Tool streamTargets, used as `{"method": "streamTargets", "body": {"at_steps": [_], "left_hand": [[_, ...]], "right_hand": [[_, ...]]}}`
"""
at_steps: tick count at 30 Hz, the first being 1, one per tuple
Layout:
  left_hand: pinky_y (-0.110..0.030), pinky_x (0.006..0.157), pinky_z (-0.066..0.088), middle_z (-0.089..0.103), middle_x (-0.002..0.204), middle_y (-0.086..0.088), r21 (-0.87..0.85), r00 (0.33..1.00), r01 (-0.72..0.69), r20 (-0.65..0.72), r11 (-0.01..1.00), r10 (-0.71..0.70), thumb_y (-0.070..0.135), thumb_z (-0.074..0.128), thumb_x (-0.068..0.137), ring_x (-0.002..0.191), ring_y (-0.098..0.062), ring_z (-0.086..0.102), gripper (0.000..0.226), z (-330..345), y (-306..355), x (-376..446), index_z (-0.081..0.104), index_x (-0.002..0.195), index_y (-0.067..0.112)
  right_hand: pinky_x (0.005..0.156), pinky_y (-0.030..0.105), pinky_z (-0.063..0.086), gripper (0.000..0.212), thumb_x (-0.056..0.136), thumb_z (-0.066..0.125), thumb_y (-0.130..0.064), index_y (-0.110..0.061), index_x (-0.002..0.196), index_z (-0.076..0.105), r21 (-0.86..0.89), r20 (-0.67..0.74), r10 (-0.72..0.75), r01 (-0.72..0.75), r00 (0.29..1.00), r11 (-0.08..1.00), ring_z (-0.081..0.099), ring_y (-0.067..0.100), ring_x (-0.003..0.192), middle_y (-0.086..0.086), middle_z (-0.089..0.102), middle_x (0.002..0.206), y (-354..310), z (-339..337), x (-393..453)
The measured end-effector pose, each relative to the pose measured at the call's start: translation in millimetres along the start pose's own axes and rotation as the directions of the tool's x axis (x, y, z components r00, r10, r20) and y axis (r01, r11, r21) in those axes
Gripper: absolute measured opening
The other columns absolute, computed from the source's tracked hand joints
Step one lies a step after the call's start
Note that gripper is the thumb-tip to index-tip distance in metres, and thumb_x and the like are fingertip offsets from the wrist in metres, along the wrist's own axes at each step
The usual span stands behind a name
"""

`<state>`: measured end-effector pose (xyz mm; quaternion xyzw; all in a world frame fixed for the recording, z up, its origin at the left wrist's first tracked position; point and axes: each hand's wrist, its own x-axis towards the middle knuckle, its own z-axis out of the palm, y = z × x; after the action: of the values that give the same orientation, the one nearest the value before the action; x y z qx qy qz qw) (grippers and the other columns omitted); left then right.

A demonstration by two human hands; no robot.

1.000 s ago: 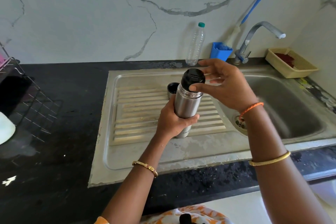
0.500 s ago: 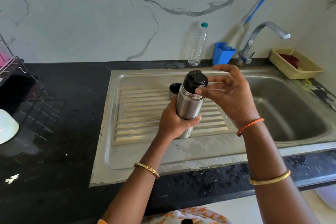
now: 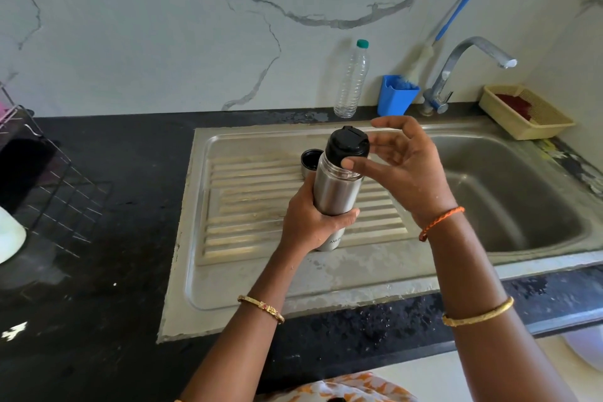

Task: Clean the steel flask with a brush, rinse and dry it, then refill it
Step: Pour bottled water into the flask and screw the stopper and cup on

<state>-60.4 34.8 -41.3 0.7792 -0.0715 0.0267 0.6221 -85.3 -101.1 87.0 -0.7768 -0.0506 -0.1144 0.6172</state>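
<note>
The steel flask (image 3: 336, 189) stands upright over the ribbed drainboard (image 3: 254, 206), held around its lower body by my left hand (image 3: 313, 222). Its black stopper (image 3: 347, 145) sits on the neck. My right hand (image 3: 404, 166) is at the stopper, thumb and fingertips on its rim, the other fingers spread. The flask's steel cup lid (image 3: 311, 161) lies just behind the flask on the drainboard. A blue-handled bottle brush (image 3: 450, 19) stands in a blue holder (image 3: 396, 95) against the wall.
A clear plastic bottle (image 3: 352, 78) with a green cap stands at the wall. The tap (image 3: 456, 68) reaches over the sink basin (image 3: 522, 199) on the right. A yellow basket (image 3: 528, 111) sits at the far right. A wire rack (image 3: 49, 179) stands on the black counter at left.
My right hand has turned on the stopper, its fingers shifting round the rim. The left hand keeps its hold on the flask body.
</note>
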Motion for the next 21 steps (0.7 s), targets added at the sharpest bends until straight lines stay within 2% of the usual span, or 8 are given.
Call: {"method": "streamTargets", "body": {"at_steps": [2,4,7,10,14,17,19,21], "left_hand": [[-0.042,0.077,0.058,0.069,0.099,0.013,0.008,1.0,0.001,0.002,1.0,-0.001,0.047,0.086,0.054,0.088,-0.007,0.067,0.067,-0.1,0.7,-0.3,0.052,0.111,0.045],[-0.042,0.077,0.058,0.069,0.099,0.013,0.003,1.0,0.002,0.01,1.0,-0.002,0.043,0.087,0.056,0.088,-0.006,0.067,0.066,-1.0,1.1,-0.3,0.051,0.111,0.046],[-0.042,0.078,0.058,0.07,0.1,0.012,-0.011,1.0,0.002,0.02,1.0,-0.002,0.042,0.088,0.056,0.089,-0.007,0.068,0.066,-1.7,0.7,-0.3,0.052,0.112,0.043],[-0.042,0.079,0.058,0.071,0.099,0.011,-0.025,1.0,0.01,0.018,1.0,-0.01,0.04,0.088,0.056,0.089,-0.007,0.068,0.064,-1.3,0.8,-1.1,0.054,0.11,0.043],[-0.042,0.078,0.058,0.07,0.099,0.012,-0.029,1.0,0.01,0.018,1.0,-0.009,0.036,0.089,0.058,0.088,-0.005,0.068,0.063,-1.9,1.7,-1.2,0.054,0.11,0.041],[-0.04,0.077,0.059,0.07,0.098,0.013,-0.014,1.0,0.013,0.009,1.0,-0.013,0.036,0.09,0.059,0.087,-0.005,0.068,0.061,-1.3,2.1,-2.0,0.053,0.106,0.046],[-0.04,0.076,0.059,0.07,0.097,0.012,-0.015,1.0,0.017,0.009,1.0,-0.017,0.036,0.089,0.059,0.086,-0.005,0.068,0.06,-0.8,3.1,-2.6,0.052,0.104,0.047],[-0.043,0.073,0.059,0.07,0.096,0.011,-0.024,1.0,0.02,0.015,1.0,-0.019,0.04,0.088,0.057,0.085,-0.008,0.069,0.06,-0.6,3.3,-2.5,0.054,0.107,0.04]], "right_hand": [[0.09,0.023,0.043,0.068,0.059,0.087,-0.022,-0.023,0.114,0.048,-0.087,-0.032,-0.017,0.014,0.999,0.996,0.057,0.002,0.091,-0.007,0.058,0.096,0.9,4.1,-0.7],[0.1,0.027,0.039,0.079,0.055,0.087,-0.031,-0.028,0.121,0.043,-0.105,0.044,0.012,-0.007,0.999,0.994,0.05,0.003,0.11,-0.007,0.052,0.114,0.5,4.6,2.9],[0.11,0.04,0.036,0.076,0.068,0.079,-0.014,-0.028,0.131,0.039,0.106,0.31,0.029,-0.064,0.95,0.992,0.044,0.013,0.13,0.001,0.045,0.141,3.1,-5.5,14.3],[0.104,0.038,0.043,0.067,0.076,0.062,0.003,-0.014,0.136,0.038,0.179,0.492,-0.016,-0.083,0.87,0.98,0.053,0.021,0.122,0.012,0.052,0.136,3.4,-13.2,19.0],[0.103,0.047,0.044,0.067,0.062,0.084,-0.013,-0.022,0.121,0.054,0.052,0.308,0.022,-0.04,0.951,0.998,0.063,0.019,0.107,0.001,0.067,0.107,3.0,-8.3,19.6],[0.098,0.044,0.047,0.07,0.048,0.085,-0.033,-0.024,0.11,0.056,-0.08,0.124,0.013,-0.004,0.992,0.997,0.062,0.011,0.095,-0.011,0.062,0.089,2.7,5.8,16.7],[0.095,0.033,0.047,0.078,0.048,0.087,-0.035,-0.023,0.115,0.051,-0.081,0.123,0.009,0.001,0.992,0.997,0.057,0.005,0.094,-0.013,0.052,0.091,3.7,10.6,16.2],[0.099,0.029,0.043,0.087,0.052,0.091,-0.035,-0.026,0.125,0.045,-0.053,0.199,0.026,-0.015,0.98,0.998,0.053,0.005,0.111,-0.01,0.051,0.113,5.7,7.7,19.1]]}}
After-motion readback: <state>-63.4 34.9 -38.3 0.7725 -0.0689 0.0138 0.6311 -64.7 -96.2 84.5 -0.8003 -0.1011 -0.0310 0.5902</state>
